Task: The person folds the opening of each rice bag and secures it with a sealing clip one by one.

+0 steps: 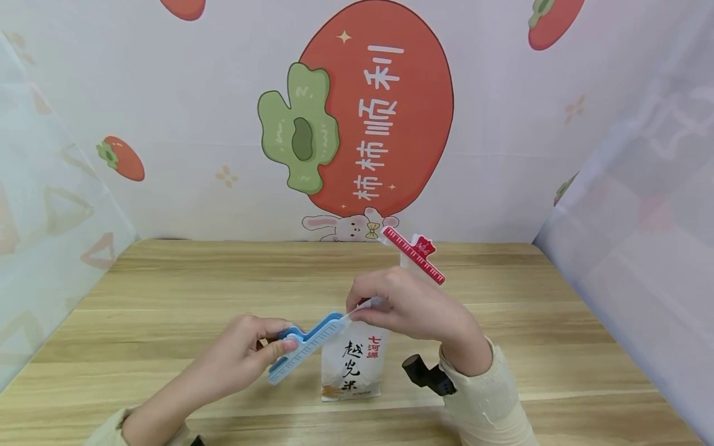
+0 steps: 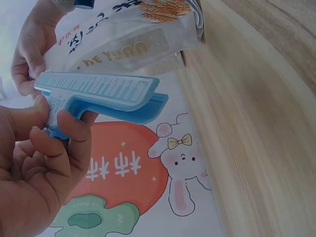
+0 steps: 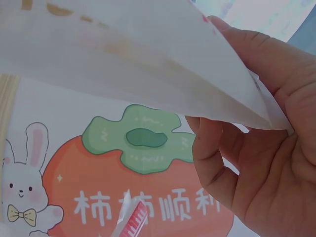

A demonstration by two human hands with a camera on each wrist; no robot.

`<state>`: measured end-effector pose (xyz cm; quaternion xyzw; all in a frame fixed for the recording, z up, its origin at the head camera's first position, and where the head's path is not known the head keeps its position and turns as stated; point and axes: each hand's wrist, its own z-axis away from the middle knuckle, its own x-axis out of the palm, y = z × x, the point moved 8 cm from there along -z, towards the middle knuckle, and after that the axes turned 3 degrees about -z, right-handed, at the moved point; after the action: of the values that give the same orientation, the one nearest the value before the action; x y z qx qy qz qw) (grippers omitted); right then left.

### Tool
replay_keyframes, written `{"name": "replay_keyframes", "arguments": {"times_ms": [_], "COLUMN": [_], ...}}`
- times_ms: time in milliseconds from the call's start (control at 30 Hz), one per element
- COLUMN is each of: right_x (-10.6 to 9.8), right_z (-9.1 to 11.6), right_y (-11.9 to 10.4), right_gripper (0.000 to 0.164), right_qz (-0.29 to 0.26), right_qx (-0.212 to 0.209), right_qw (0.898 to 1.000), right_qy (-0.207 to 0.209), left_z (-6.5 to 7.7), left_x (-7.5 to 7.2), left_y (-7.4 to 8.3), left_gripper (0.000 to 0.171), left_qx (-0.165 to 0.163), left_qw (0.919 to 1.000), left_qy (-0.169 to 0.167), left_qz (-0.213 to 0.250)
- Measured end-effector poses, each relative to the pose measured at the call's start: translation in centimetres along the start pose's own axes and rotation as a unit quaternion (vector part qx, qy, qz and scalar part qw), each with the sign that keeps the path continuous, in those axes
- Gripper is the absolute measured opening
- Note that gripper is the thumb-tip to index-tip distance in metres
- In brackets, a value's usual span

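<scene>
My left hand (image 1: 237,350) pinches the handles of a light blue bag clip (image 1: 307,348) between thumb and fingers. In the left wrist view the clip's two bars (image 2: 106,89) stand apart at one end. Its upper right end is right at the top edge of a white rice bag (image 1: 352,362) in the head view. The bag stands upright on the table, with dark and red lettering on its front. My right hand (image 1: 415,310) pinches the bag's top between thumb and fingers. From the right wrist the bag's white film (image 3: 187,84) looks folded near the fingers.
Behind my right hand, a red bag clip (image 1: 415,255) sits on the top of another whitish bag, mostly hidden. The wood-grain table (image 1: 195,291) ends at a white printed backdrop (image 1: 195,93) with persimmon and rabbit drawings. White side panels stand left and right.
</scene>
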<state>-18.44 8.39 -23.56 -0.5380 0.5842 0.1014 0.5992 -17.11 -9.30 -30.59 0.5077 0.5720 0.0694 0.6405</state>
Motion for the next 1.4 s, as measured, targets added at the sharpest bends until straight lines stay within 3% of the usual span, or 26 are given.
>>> {"name": "replay_keyframes", "arguments": {"times_ms": [267, 800, 967, 1233, 1400], "right_x": [0.0, 0.2, 0.0, -1.7, -1.8], "right_z": [0.0, 0.1, 0.2, 3.2, 4.6], "right_y": [-0.1, -0.6, -0.5, 1.4, 2.1], "right_gripper": [0.010, 0.007, 0.010, 0.037, 0.026], "right_qz": [0.003, 0.023, 0.012, -0.028, -0.038], "right_qx": [-0.003, -0.036, -0.017, 0.029, -0.011], "right_qw": [1.000, 0.999, 1.000, 0.998, 0.996], "right_qy": [-0.001, 0.009, 0.008, 0.048, 0.077], "left_z": [-0.1, -0.1, -0.3, -0.5, -0.3], "left_x": [0.5, 0.6, 0.7, 1.1, 0.9], "left_y": [0.7, 1.3, 1.4, 1.3, 1.3], "left_gripper": [0.017, 0.011, 0.010, 0.012, 0.012], "left_qx": [0.020, 0.027, 0.021, 0.010, 0.015], "left_qw": [0.9997, 0.9987, 0.9988, 0.9998, 0.9996], "left_qy": [0.012, 0.029, 0.028, 0.012, 0.020], "left_qz": [-0.008, -0.031, -0.033, -0.016, -0.014]}}
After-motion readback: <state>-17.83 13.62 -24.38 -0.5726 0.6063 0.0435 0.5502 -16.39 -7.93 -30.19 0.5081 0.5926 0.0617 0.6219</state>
